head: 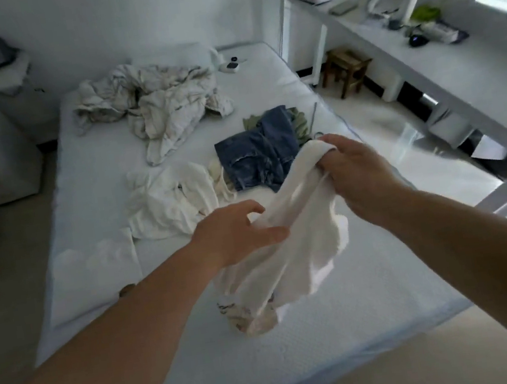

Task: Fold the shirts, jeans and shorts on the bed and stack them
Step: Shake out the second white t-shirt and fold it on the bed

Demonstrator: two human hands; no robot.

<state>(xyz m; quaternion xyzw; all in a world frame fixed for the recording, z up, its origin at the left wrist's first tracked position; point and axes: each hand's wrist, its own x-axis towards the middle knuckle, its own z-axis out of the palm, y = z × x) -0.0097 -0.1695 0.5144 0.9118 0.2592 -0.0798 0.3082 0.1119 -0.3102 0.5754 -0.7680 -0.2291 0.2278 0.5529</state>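
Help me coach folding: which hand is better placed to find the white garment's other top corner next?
Probably the left hand: it only loosely holds the white garment mid-fabric, while the right hand grips the upper end.

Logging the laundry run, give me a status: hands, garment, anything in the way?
Both hands grip white garment, lifted, unfolded. Jeans, white clothes heaped unfolded behind. Nothing in the way.
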